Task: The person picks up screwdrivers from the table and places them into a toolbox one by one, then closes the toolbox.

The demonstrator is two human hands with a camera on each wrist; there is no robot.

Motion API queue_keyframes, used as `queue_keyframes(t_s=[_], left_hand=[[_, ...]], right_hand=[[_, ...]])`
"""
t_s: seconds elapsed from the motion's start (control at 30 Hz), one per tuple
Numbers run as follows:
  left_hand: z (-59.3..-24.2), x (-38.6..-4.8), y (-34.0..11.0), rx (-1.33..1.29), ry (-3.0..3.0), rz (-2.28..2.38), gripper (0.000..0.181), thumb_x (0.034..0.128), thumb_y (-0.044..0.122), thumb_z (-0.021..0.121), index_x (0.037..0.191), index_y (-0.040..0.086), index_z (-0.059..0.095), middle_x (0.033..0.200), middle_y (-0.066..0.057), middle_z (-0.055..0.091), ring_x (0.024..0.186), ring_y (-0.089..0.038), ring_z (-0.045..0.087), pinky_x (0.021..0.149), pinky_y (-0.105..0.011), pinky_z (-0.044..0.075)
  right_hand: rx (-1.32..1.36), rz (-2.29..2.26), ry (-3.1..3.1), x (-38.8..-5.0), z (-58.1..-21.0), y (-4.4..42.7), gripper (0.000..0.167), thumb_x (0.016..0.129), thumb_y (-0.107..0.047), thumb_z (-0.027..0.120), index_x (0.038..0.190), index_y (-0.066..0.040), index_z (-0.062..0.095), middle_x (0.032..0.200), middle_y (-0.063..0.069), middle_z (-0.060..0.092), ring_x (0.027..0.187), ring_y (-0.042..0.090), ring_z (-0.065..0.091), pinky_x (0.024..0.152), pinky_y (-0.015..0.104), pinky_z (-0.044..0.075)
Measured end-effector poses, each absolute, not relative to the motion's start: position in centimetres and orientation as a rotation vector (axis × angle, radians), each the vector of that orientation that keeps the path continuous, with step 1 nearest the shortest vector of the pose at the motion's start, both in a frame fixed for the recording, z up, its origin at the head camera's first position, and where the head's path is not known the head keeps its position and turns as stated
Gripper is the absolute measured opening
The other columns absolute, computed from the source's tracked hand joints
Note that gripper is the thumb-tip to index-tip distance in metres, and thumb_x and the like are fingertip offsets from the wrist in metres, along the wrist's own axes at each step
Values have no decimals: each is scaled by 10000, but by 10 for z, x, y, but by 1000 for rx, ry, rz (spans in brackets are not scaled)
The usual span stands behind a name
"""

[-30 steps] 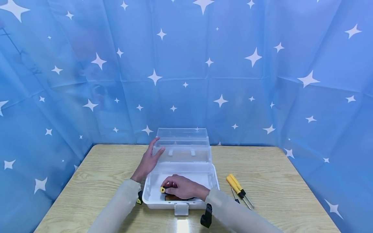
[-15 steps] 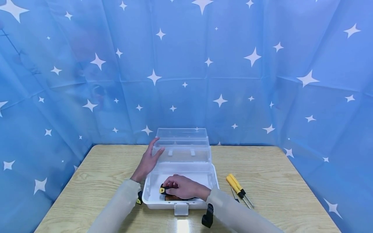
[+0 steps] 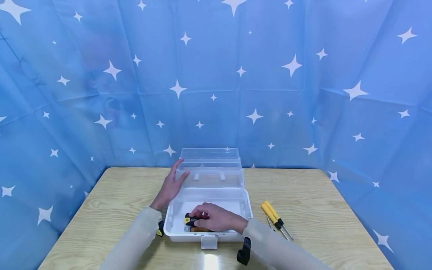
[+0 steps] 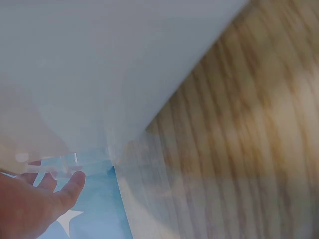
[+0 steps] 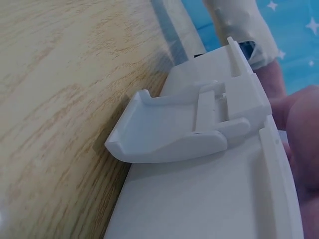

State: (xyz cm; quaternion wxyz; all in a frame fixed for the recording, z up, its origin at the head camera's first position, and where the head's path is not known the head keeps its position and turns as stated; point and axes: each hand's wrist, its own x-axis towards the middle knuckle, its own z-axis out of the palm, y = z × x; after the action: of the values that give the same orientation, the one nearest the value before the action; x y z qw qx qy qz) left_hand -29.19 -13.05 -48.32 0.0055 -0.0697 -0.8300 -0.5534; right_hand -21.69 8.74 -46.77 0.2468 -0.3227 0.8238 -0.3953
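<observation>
In the head view, a white box (image 3: 168, 227) stands with its clear lid (image 3: 210, 178) raised at the back. My left hand (image 3: 170, 187) rests against the lid's left edge, fingers extended and thumb apart; the left wrist view has this hand (image 4: 40, 204) at the clear plastic. Inside the box, my right hand (image 3: 219, 218) pinches a black-and-yellow object (image 3: 188, 220) between thumb and fingers. An orange-brown object (image 3: 200, 229) lies just below it, partly covered by the hand. From the right wrist, the hand (image 5: 306, 139) shows beyond the box's front wall (image 5: 209, 199).
Yellow-handled screwdrivers (image 3: 272, 213) lie on the wooden table (image 3: 314, 210) right of the box, beside another thin tool. The box's front latch (image 3: 209, 242) hangs down, also seen close up as a white latch (image 5: 159, 129). A blue star-patterned curtain (image 3: 216, 112) surrounds the table.
My right hand has shifted slightly right, and more of the black-and-yellow object shows between its fingers. The left hand keeps its place at the lid.
</observation>
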Motion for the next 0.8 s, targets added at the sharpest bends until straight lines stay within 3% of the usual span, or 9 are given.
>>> queue_keyframes(t_s=[0.17,0.37,0.63,0.8], left_hand=[[-482,-292,-129,-195,-2613,-1741,714,926,674,503,1531,431,212,1660,-17,144,1461,-394,287,1092,-675,313],[-481,-292,-129,-189,-2600,-1745,675,984,560,512,1555,363,213,1659,-33,147,1463,-406,273,1096,-680,301],[-480,-292,-129,-172,-2618,-1763,688,953,623,511,1536,407,217,1649,-78,177,1439,-416,320,1074,-661,353],[-478,-292,-129,-182,-2626,-1722,651,980,564,517,1537,415,213,1648,-75,183,1469,-403,256,1104,-670,299]], right_hand=[[-889,-1075,2209,-216,-463,92,278,993,-178,600,1261,-119,641,1112,-55,658,858,69,576,771,217,487],[-894,-1053,2178,-215,-459,95,251,989,-206,613,1226,-135,655,1078,-86,642,850,71,578,788,219,485],[-926,-983,2219,-213,-455,101,225,981,-230,629,1192,-155,655,1048,-102,600,850,57,539,794,201,478],[-978,-930,2250,-212,-451,106,213,983,-245,627,1179,-169,661,1045,-111,593,854,37,525,782,194,474]])
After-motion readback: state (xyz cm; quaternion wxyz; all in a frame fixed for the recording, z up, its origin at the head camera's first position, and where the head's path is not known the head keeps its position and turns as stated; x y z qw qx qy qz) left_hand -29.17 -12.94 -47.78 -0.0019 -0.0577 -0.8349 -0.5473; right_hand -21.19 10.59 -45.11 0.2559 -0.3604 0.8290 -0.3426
